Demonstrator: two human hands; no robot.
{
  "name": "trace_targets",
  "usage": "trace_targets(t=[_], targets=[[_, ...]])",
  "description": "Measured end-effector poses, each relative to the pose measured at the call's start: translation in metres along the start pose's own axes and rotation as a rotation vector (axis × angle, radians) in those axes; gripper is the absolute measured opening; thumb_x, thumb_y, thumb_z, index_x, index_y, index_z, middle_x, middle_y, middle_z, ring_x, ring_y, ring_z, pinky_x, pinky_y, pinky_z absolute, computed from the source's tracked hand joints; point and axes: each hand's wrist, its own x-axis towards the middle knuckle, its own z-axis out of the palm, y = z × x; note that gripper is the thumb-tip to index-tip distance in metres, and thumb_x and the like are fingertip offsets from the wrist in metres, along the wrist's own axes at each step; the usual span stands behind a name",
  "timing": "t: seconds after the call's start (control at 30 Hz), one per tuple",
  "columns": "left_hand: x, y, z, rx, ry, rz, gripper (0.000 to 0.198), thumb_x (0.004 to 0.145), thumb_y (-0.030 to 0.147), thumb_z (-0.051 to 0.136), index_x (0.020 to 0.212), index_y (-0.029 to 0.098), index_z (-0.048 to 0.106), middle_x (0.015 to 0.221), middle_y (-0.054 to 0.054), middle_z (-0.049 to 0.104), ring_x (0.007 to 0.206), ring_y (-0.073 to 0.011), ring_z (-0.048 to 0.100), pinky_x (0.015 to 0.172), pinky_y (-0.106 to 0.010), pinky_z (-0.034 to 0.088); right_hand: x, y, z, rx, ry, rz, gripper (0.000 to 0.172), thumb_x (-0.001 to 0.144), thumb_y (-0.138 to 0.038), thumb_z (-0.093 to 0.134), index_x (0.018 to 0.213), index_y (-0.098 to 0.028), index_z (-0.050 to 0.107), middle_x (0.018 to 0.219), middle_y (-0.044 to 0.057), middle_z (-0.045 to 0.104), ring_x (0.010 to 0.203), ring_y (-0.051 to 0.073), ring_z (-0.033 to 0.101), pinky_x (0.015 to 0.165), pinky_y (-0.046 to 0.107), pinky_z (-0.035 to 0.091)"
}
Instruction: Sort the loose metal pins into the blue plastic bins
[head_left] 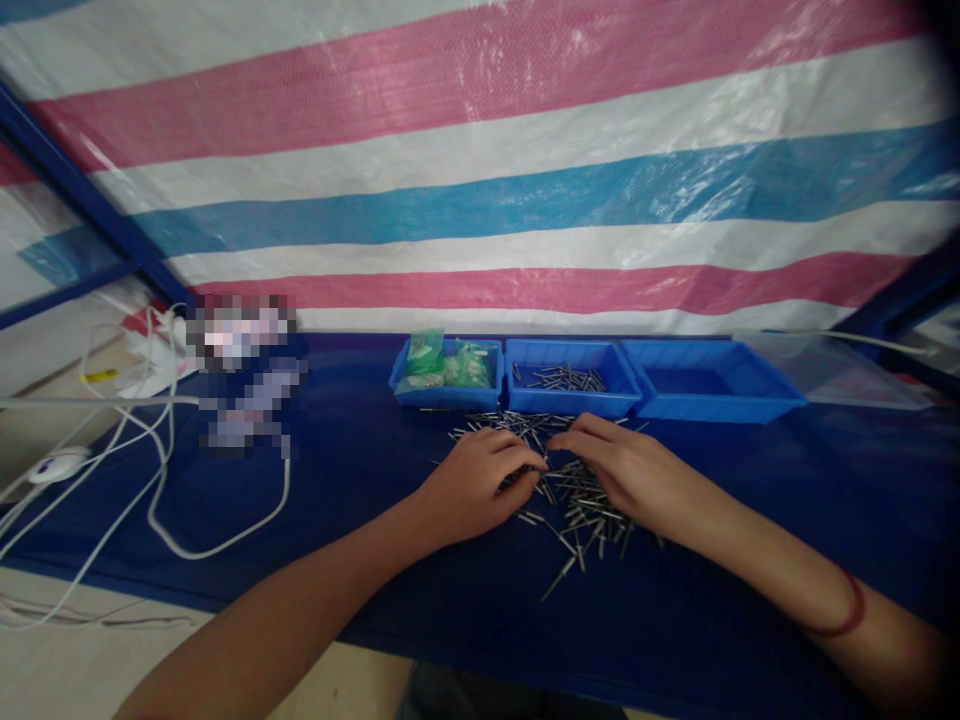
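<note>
Apparently picking through a heap of loose metal pins (589, 500) with both hands at once, on the dark blue table (337, 480), just in front of the middle bin (570, 407). Curving the left hand (484, 480) over the left part of the heap, with thumb and forefinger bent toward each other, only narrowly apart. Facing it with the right hand (630, 465), over the right part, with fingers bent low and tips near those of the left. Cannot tell about a pin actually being caught in either hand, with so little showing between the fingertips. Also seeing more pins inside the middle bin, and green bags (469, 365) in the left bin (450, 398) beside it. Judging by the crossed lie of the heap, probably calling next for a fine pinch on one pin and a careful lift clear of its neighbours.
</note>
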Motion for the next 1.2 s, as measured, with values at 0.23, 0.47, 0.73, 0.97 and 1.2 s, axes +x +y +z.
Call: trace_targets(t=[0.23, 0.47, 0.73, 0.97, 1.2], targets=[[-0.001, 0.000, 0.001, -0.104, 0.088, -0.071, 0.029, 0.087, 0.040, 0.058, 0.106, 0.019, 0.057, 0.094, -0.004, 0.067, 0.092, -0.0187, 0.061, 0.084, -0.030, 0.044, 0.004, -0.012, 0.003, 0.356, 0.237, 0.216, 0.019, 0.091, -0.033, 0.050, 0.098, -0.021, 0.063, 0.094, 0.005, 0.069, 0.086, 0.019, 0.065, 0.078, 0.031, 0.052], [0.000, 0.001, 0.005, -0.183, 0.154, -0.078, 0.027, 0.082, 0.038, 0.065, 0.100, 0.018, 0.059, 0.090, -0.002, 0.068, 0.084, -0.0164, 0.063, 0.078, -0.026, 0.045, 0.005, -0.029, 0.009, 0.697, 0.366, 0.366, 0.018, 0.083, -0.038, 0.062, 0.089, -0.021, 0.067, 0.085, 0.003, 0.070, 0.077, 0.017, 0.065, 0.072, 0.029, 0.051], [0.000, 0.007, 0.001, -0.262, 0.272, -0.064, 0.017, 0.089, 0.032, 0.056, 0.093, 0.017, 0.064, 0.085, -0.003, 0.070, 0.078, -0.0129, 0.064, 0.074, -0.022, 0.046, 0.007, -0.034, 0.008, 1.026, 0.261, 0.431, 0.014, 0.080, -0.033, 0.065, 0.085, -0.020, 0.062, 0.070, -0.001, 0.066, 0.068, 0.013, 0.063, 0.067, 0.024, 0.049], [0.001, 0.012, -0.002, -0.395, 0.390, -0.161, 0.013, 0.085, 0.027, 0.061, 0.088, 0.016, 0.066, 0.080, -0.003, 0.071, 0.070, -0.0129, 0.063, 0.068, -0.022, 0.048, 0.008, -0.039, 0.002, 1.016, 0.174, 0.424, 0.019, 0.080, -0.037, 0.064, 0.085, -0.019, 0.063, 0.069, 0.000, 0.064, 0.066, 0.013, 0.060, 0.063, 0.024, 0.047], [0.002, 0.013, -0.004, -0.420, 0.406, -0.093, 0.011, 0.085, 0.024, 0.061, 0.088, 0.016, 0.067, 0.081, -0.004, 0.070, 0.071, -0.0125, 0.062, 0.068, -0.022, 0.049, 0.008, -0.037, 0.006, 0.959, 0.135, 0.399, 0.021, 0.084, -0.041, 0.060, 0.086, -0.021, 0.064, 0.073, 0.000, 0.060, 0.067, 0.013, 0.054, 0.060, 0.025, 0.043]])
